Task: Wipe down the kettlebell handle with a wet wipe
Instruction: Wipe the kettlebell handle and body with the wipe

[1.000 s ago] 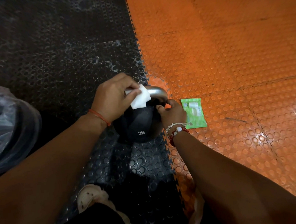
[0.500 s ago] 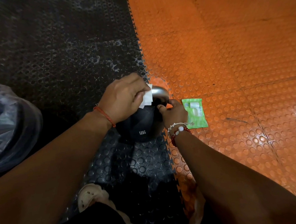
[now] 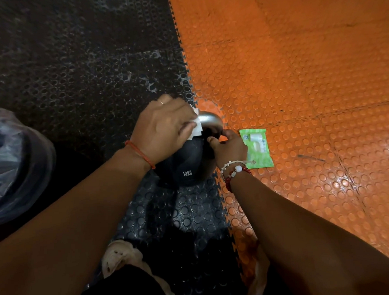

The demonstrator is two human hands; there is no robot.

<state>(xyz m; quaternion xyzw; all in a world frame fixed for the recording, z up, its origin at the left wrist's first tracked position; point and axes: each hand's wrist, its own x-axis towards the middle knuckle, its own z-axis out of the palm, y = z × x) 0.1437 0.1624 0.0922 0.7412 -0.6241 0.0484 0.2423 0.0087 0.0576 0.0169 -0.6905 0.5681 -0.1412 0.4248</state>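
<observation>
Orange floor mat (image 3: pixel 297 63): studded tiles, to the right of and beyond the kettlebell; glossy patch far right
Black floor mat (image 3: pixel 72 63): studded, to the left of and under the kettlebell; toothed seam with the orange mat runs just right of the kettlebell
Plastic-wrapped dark object (image 3: pixel 14 165): well to the left of the kettlebell, cut by the frame edge; contents not identifiable
Kettlebell (image 3: pixel 188 168): black round body marked "12KG", upright on the black mat beside the seam
Shoe (image 3: pixel 120 257): pale, on the black mat on the near side of the kettlebell, partly hidden by a dark trouser leg
Left hand (image 3: pixel 165 130): over the left and top part of the handle, fingers curled down and gripping the wet wipe against it; red cord on the wrist, a ring on one finger
Right hand (image 3: pixel 231 150): on the kettlebell's right side, thumb and fingers curled round the right foot of the handle; white and red bead bracelets on the wrist
Wipe pack (image 3: pixel 258 149): green, flat on the orange mat just right of the kettlebell, touching or just behind the right hand
Handle (image 3: pixel 210 120): silver-grey metal arch on top of the kettlebell; only its right bend shows
Wet wipe (image 3: pixel 197 129): white, folded, on the handle under the left fingers; a corner sticks out
</observation>
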